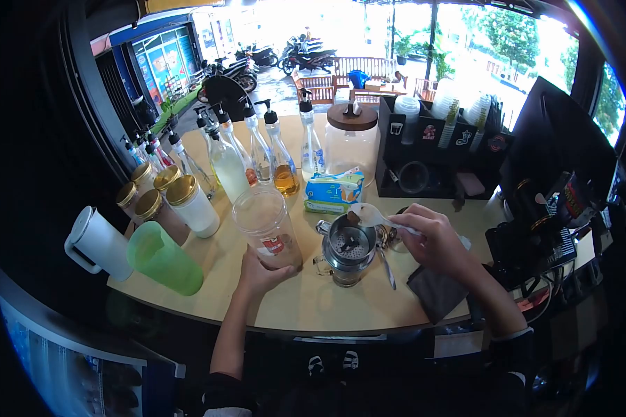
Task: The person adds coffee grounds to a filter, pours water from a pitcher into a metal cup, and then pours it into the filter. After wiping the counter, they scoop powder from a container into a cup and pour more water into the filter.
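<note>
A clear plastic jar [268, 226] with a red label stands on the counter, and my left hand [263, 273] is wrapped round its lower part. Pinched in my right hand [431, 240] is a white plastic spoon [372, 216] with some brown powder at its tip. The spoon's bowl is over the rim of a metal drip filter [350, 247], which sits on a glass mug [346, 276]. Dark grounds lie on the filter's perforated bottom. A metal spoon [387, 270] leans beside the filter on the right.
Pump bottles [284, 167], gold-lidded jars [191, 205], a green pitcher [165, 258] and a white pitcher [97, 243] stand left. A wipes pack [334, 193] and a wood-lidded jar [351, 146] are behind the filter. On the right are a dark cloth [438, 293] and a black cup rack [438, 156].
</note>
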Motion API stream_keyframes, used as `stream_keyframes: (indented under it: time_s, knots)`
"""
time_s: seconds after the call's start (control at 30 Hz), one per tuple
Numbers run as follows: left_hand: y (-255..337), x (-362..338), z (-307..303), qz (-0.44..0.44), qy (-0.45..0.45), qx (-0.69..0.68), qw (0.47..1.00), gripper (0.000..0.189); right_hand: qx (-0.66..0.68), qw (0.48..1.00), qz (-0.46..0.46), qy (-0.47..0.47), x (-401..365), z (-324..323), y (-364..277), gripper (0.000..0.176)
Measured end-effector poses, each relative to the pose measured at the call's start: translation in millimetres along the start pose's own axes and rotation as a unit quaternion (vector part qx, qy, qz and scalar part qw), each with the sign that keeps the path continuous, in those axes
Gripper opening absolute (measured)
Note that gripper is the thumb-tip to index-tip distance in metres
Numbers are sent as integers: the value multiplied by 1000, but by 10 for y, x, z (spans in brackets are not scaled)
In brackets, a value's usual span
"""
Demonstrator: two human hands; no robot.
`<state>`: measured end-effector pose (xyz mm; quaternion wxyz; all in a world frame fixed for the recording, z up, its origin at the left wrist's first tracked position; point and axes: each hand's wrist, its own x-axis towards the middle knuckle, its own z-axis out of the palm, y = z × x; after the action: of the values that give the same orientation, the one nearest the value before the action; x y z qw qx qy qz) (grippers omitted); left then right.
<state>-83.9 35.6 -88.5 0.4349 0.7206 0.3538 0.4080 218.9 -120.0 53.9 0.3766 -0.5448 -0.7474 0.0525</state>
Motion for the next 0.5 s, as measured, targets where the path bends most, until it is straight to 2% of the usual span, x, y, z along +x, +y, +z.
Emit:
stream_keyframes:
  time_s: [0.3,0.5]
  knots:
    - [-60,13,-14,5,0,23,1000,72,14,1000,-5,1,-38,-51,0,22]
    - [31,-2,-15,6,-3,39,999,73,32,999,27,-8,-160,-114,-90,21]
